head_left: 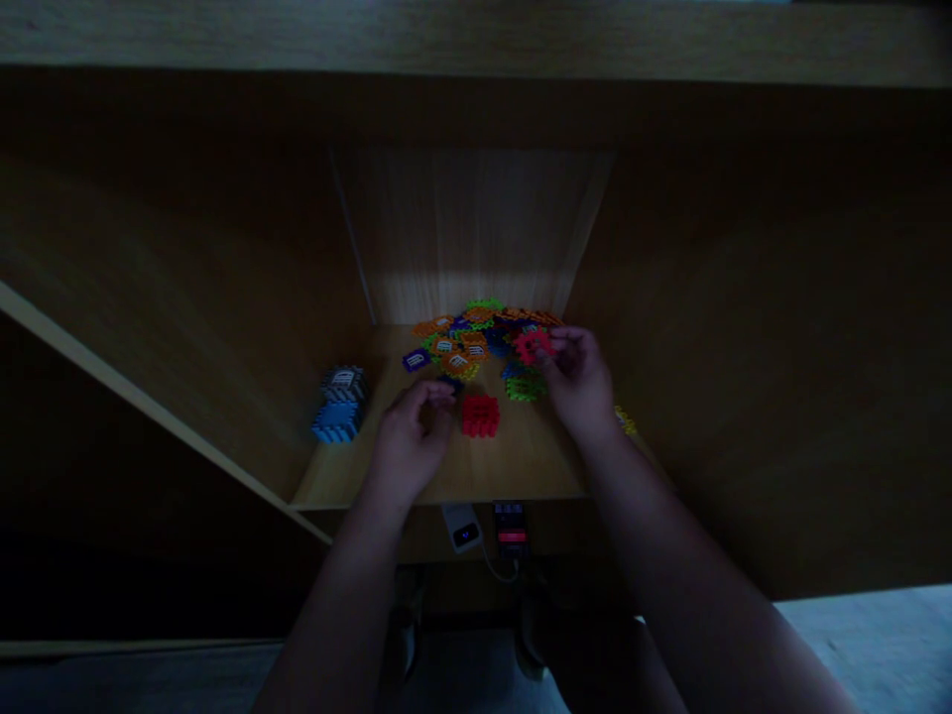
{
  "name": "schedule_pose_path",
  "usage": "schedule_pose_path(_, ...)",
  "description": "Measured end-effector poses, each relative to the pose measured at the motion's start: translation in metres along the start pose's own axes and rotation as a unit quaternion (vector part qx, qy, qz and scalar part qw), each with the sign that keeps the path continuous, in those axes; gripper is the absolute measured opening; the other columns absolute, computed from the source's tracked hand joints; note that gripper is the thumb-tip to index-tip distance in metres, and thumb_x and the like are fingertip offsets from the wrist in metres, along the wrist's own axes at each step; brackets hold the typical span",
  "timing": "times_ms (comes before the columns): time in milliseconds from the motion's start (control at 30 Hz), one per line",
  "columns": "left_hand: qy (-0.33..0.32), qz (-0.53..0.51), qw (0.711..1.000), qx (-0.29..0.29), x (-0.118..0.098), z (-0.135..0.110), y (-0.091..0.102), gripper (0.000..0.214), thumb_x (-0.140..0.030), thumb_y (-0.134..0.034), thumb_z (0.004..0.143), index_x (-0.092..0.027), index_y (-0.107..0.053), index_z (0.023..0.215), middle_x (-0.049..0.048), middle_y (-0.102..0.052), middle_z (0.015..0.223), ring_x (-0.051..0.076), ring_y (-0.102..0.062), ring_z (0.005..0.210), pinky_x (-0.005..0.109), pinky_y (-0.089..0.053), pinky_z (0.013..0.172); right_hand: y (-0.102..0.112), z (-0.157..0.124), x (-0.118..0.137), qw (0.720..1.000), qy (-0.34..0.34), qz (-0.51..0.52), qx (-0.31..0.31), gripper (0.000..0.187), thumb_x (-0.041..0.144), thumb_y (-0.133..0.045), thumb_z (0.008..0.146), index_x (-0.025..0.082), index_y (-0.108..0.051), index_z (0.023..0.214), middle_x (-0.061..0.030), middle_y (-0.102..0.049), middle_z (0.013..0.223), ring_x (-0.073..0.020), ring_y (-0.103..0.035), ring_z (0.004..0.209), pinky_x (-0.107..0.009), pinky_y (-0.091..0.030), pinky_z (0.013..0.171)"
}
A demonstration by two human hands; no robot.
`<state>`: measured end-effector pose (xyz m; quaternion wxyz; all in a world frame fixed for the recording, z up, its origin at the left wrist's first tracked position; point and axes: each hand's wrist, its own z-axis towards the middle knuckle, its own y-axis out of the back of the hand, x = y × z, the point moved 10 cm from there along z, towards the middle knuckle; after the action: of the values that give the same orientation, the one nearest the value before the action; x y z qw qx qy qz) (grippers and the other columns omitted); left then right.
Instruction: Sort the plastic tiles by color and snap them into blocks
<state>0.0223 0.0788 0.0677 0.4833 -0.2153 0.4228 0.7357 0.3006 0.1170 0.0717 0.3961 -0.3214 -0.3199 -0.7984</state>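
Observation:
My right hand (584,382) pinches a red notched building tile (534,346) between thumb and fingers, above the right side of a pile of tiles. My left hand (413,431) has its fingers curled in, with a dark blue notched tile (450,382) at the fingertips; the grip is partly hidden. Between my hands stands a stack of red tiles (481,416). Behind it lies the mixed pile, with orange tiles (458,362), a purple tile (416,360) and green tiles (525,387), the last beside my right hand.
At the shelf's left stand a light blue stack (337,421) and a grey stack (344,383). Yellow tiles (625,420) lie by the right wall, partly behind my forearm. Below the shelf's front edge (476,499) are a white device (462,529) and a cabled phone (511,529).

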Motion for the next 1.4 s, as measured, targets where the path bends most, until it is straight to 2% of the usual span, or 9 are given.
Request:
schedule_pose_path(100, -0.006, 0.002, 1.0, -0.003, -0.002, 0.0, 0.0, 0.02, -0.012, -0.061, 0.096, -0.023, -0.071, 0.108, 0.0041, -0.082, 0.108, 0.022, -0.078, 0.102, 0.037, -0.063, 0.095, -0.019, -0.005, 0.002, 0.995, -0.005, 0.073, 0.061, 0.053, 0.049, -0.069, 0.097, 0.029, -0.05, 0.143, -0.0054, -0.074, 0.112, -0.0216, -0.075, 0.097, -0.038, -0.062, 0.092)
schedule_pose_path(267, -0.007, -0.005, 1.0, -0.007, -0.003, -0.001, -0.001, 0.021, -0.014, -0.064, 0.096, -0.023, -0.072, 0.114, 0.0044, -0.081, 0.109, 0.022, -0.078, 0.102, 0.036, -0.062, 0.094, -0.022, -0.013, 0.022, 0.995, 0.056, -0.003, 0.084, 0.023, 0.048, -0.071, 0.098, 0.027, -0.071, 0.107, -0.0057, -0.078, 0.109, -0.0248, -0.073, 0.103, -0.042, -0.059, 0.098)
schedule_pose_path(400, -0.016, 0.004, 1.0, -0.007, -0.009, -0.003, 0.0, 0.03, -0.023, -0.068, 0.101, -0.025, -0.07, 0.131, 0.004, -0.081, 0.108, 0.022, -0.077, 0.105, 0.038, -0.061, 0.101, -0.028, -0.02, 0.036, 0.988, 0.093, -0.029, 0.121, 0.019, 0.046, -0.073, 0.098, 0.028, -0.073, 0.102, -0.0033, -0.078, 0.096, -0.0229, -0.071, 0.088, -0.038, -0.058, 0.083)
schedule_pose_path(633, -0.132, 0.032, 0.99, 0.048, -0.036, -0.01, -0.008, 0.047, -0.024, -0.069, 0.106, -0.032, -0.061, 0.152, 0.004, -0.08, 0.12, 0.022, -0.073, 0.115, 0.04, -0.058, 0.106, -0.04, -0.038, 0.082, 0.949, 0.259, -0.092, 0.155, 0.012, 0.031, -0.066, 0.101, 0.03, -0.077, 0.104, -0.0059, -0.074, 0.093, -0.0276, -0.067, 0.095, -0.046, -0.055, 0.09)
schedule_pose_path(733, -0.166, 0.04, 0.983, 0.071, -0.045, -0.012, -0.013, 0.045, -0.021, -0.066, 0.106, -0.033, -0.063, 0.15, 0.0042, -0.08, 0.123, 0.023, -0.073, 0.114, 0.041, -0.058, 0.103, -0.048, -0.044, 0.087, 0.938, 0.281, -0.092, 0.18, 0.014, 0.031, -0.065, 0.103, 0.03, -0.077, 0.108, -0.0069, -0.075, 0.1, -0.0279, -0.067, 0.097, -0.046, -0.056, 0.089)
schedule_pose_path(933, -0.149, 0.047, 0.986, 0.054, -0.046, -0.012, -0.009, 0.035, -0.023, -0.069, 0.104, -0.028, -0.068, 0.139, 0.0065, -0.079, 0.127, 0.025, -0.072, 0.118, 0.041, -0.058, 0.104, -0.056, -0.059, 0.093, 0.914, 0.331, -0.089, 0.216, 0.023, 0.035, -0.066, 0.106, 0.032, -0.074, 0.128, -0.0068, -0.076, 0.106, -0.0277, -0.069, 0.1, -0.048, -0.059, 0.091)
schedule_pose_path(1067, -0.119, 0.023, 0.992, 0.03, -0.039, -0.011, -0.002, 0.033, -0.028, -0.069, 0.105, -0.026, -0.068, 0.138, 0.0074, -0.077, 0.132, 0.025, -0.072, 0.122, 0.041, -0.058, 0.107, -0.054, -0.066, 0.101, 0.903, 0.373, -0.067, 0.202, 0.042, 0.027, -0.068, 0.104, 0.035, -0.066, 0.145, -0.0065, -0.075, 0.116, -0.0278, -0.069, 0.107, -0.05, -0.061, 0.096)
schedule_pose_path(1233, -0.095, -0.029, 0.995, -0.009, -0.028, -0.008, 0.005, 0.027, -0.026, -0.069, 0.105, -0.025, -0.07, 0.132, 0.0054, -0.079, 0.123, 0.02, -0.075, 0.109, 0.034, -0.061, 0.099, -0.057, -0.076, 0.112, 0.884, 0.42, -0.044, 0.203, 0.066, 0.013, -0.06, 0.104, 0.035, -0.046, 0.165, -0.0085, -0.072, 0.128, -0.0266, -0.068, 0.116, -0.049, -0.063, 0.099)
schedule_pose_path(1400, -0.06, -0.06, 0.996, -0.022, -0.011, -0.007, 0.002, 0.024, -0.021, -0.062, 0.107, -0.025, -0.068, 0.13, 0.0053, -0.078, 0.119, 0.02, -0.076, 0.109, 0.033, -0.062, 0.095, -0.056, -0.076, 0.116, 0.883, 0.424, -0.048, 0.196, 0.06, 0.012, -0.062, 0.105, 0.034, -0.051, 0.161, -0.0083, -0.073, 0.13, -0.0255, -0.069, 0.119, -0.047, -0.062, 0.102)
